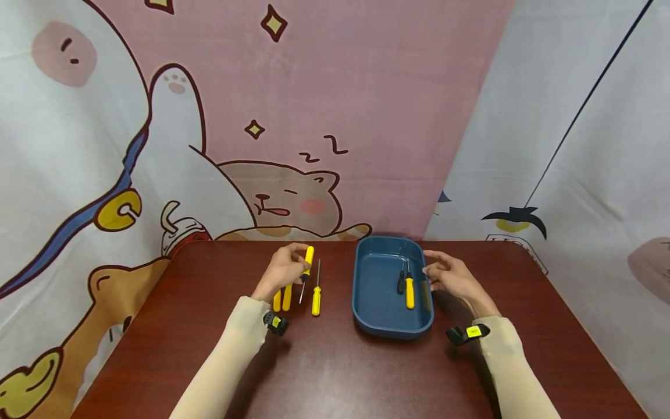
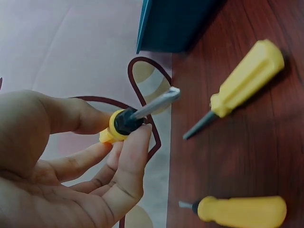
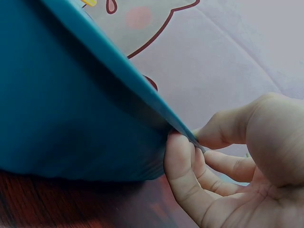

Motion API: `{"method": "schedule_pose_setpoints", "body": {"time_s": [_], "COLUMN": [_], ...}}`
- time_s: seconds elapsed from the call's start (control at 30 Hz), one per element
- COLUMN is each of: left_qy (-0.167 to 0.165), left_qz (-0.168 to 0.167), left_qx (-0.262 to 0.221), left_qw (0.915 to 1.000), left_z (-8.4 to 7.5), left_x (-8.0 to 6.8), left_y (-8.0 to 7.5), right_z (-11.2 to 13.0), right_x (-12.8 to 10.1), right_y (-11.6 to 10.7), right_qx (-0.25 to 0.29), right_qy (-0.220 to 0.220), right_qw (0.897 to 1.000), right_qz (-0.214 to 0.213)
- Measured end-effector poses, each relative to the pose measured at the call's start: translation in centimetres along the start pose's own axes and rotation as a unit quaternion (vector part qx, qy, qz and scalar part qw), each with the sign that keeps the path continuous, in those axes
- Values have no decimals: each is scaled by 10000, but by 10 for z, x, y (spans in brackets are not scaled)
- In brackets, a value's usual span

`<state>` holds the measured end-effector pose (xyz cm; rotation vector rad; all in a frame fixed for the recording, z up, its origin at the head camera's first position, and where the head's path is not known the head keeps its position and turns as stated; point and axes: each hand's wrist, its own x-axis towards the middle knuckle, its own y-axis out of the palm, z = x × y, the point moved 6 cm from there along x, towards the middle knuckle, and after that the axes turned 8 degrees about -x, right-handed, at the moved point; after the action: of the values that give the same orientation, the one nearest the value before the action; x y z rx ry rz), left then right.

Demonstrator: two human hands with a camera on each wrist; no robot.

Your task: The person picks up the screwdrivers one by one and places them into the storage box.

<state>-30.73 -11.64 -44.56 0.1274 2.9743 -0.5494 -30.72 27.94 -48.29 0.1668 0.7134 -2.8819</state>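
My left hand pinches a yellow-handled screwdriver above the table, its metal tip slanting downward. In the left wrist view, thumb and fingers meet at the black collar of this screwdriver. A second yellow screwdriver lies just right of that hand, shaft pointing away. Two more yellow handles show partly beneath the hand. On the right, my right hand grips the rim of a blue tray, thumb and fingers on either side in the right wrist view. Inside lie a yellow screwdriver and a small black-handled one.
The dark red-brown wooden table ends at a cartoon-printed cloth hanging behind it. The tray stands near the table's far edge, between the two hands.
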Motion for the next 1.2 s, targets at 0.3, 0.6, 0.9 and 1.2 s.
{"method": "schedule_pose_setpoints", "body": {"time_s": [0.3, 0.6, 0.9, 1.2], "left_qy": [132, 315, 431, 540], "left_qz": [175, 423, 514, 738], "left_qx": [-185, -410, -348, -466], "left_qw": [9996, 9978, 9971, 9947], "left_z": [-8, -25, -35, -48], "left_x": [0, -1, 1, -2], "left_y": [16, 32, 49, 68], "right_z": [1, 0, 0, 0], "right_x": [0, 0, 1, 0], "right_y": [0, 0, 1, 0], "right_qx": [0, -44, -65, -96], "right_qy": [9, 42, 38, 43], "right_qw": [10000, 10000, 10000, 9999], "right_qz": [13, 14, 27, 17]}}
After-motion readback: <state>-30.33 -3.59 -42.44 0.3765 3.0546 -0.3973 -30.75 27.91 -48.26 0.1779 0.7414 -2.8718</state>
